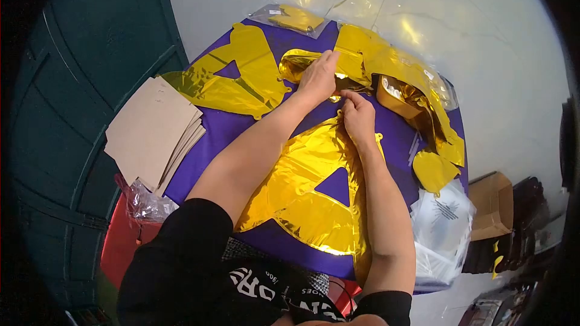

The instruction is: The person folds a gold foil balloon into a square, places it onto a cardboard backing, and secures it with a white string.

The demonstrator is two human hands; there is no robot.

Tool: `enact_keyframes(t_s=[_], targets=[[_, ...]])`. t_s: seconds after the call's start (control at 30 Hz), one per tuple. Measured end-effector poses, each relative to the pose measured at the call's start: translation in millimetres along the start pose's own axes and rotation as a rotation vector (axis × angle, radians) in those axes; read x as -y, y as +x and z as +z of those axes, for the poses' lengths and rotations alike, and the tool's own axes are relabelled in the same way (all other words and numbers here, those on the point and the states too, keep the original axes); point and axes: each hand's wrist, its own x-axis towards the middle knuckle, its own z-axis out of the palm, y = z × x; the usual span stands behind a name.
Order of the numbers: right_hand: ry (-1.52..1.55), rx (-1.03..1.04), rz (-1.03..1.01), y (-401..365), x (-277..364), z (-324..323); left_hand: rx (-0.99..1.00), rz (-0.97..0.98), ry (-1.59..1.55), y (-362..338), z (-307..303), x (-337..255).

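Beneath my forearms lies a shiny gold foil letter-A balloon (290, 205) with a triangular hole, its narrow end near my hands. My left hand (319, 78) is closed over the gold foil at the far side of the table, its fingertips partly hidden. My right hand (359, 118) is just below and to the right, thumb and forefinger pinched at the foil edge. What sits between those fingertips is too small to make out. Another flat gold letter-A balloon (257, 54) lies to the left of my left hand.
A purple cloth (208, 127) covers the table. Brown cardboard sheets (151, 127) are stacked at left. A gold-lined box (396, 96) and more foil pieces (435, 172) lie at right, above clear plastic bags (444, 223). A packaged gold item (296, 18) is at the back.
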Motion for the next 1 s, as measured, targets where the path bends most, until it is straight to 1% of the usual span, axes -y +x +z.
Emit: enact_keyframes(t_s=[0.07, 0.17, 0.27, 0.37, 0.57, 0.67, 0.77, 0.87, 0.97, 1.0], targets=[[0.000, -0.008, 0.003, -0.4, 0.8, 0.2, -0.017, -0.047, 0.034, 0.7, -1.6, 8.6], [0.000, -0.015, 0.009, -0.8, 2.4, 0.1, -0.015, -0.158, 0.083, 3.6, -7.8, 6.4], [0.011, -0.013, 0.016, 0.5, -1.1, 0.9, 0.023, -0.179, 0.094, 6.5, -7.9, 7.6], [-0.002, -0.011, -0.001, -1.3, 4.2, -1.0, -0.005, -0.127, 0.104, 7.3, -1.5, 13.3], [-0.026, -0.005, 0.008, -1.9, 8.0, -2.3, -0.048, 0.009, 0.206, 5.1, -2.9, 2.9], [-0.009, -0.011, 0.008, 0.0, 1.2, 0.1, -0.067, -0.009, 0.271, 3.5, -7.4, -0.9], [0.005, -0.014, 0.004, 0.9, -1.9, 1.0, -0.005, -0.086, 0.418, 5.7, -15.6, 0.4], [0.007, -0.012, 0.001, 0.3, -1.2, 0.8, -0.044, -0.110, 0.549, 8.7, -21.9, 5.5], [-0.004, -0.014, -0.007, -0.4, 0.4, -0.1, -0.055, -0.143, 0.602, 11.4, -27.3, 15.5], [-0.009, -0.016, -0.010, -0.8, 0.9, -0.2, -0.116, -0.096, 0.566, 11.5, -28.8, 20.5]])
